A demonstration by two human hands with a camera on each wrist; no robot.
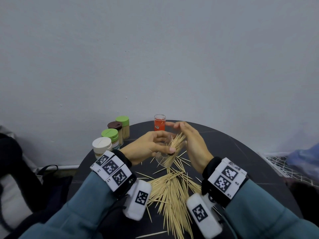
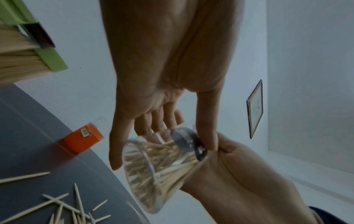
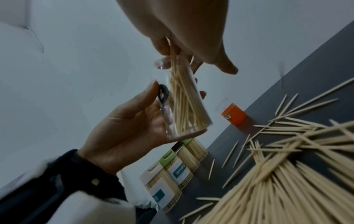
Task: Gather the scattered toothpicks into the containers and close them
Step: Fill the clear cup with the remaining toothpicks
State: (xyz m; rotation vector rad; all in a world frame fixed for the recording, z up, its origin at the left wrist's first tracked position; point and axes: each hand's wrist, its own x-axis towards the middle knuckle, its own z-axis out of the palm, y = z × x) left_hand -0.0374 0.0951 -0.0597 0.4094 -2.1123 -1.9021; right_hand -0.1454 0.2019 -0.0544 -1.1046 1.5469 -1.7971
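Observation:
My left hand grips a clear plastic container, tilted above the table, its dark flip lid hanging open under the thumb. A bundle of toothpicks sticks out of its mouth. My right hand has straight fingers, and its palm rests against the bundle's protruding ends. The wrist views show the container partly filled. A large pile of loose toothpicks lies on the dark round table between my wrists.
A red-labelled clear container stands open at the table's far edge. At the far left stand several filled, closed containers: white lid, green lid, brown lid, green lid. A wall rises just behind the table.

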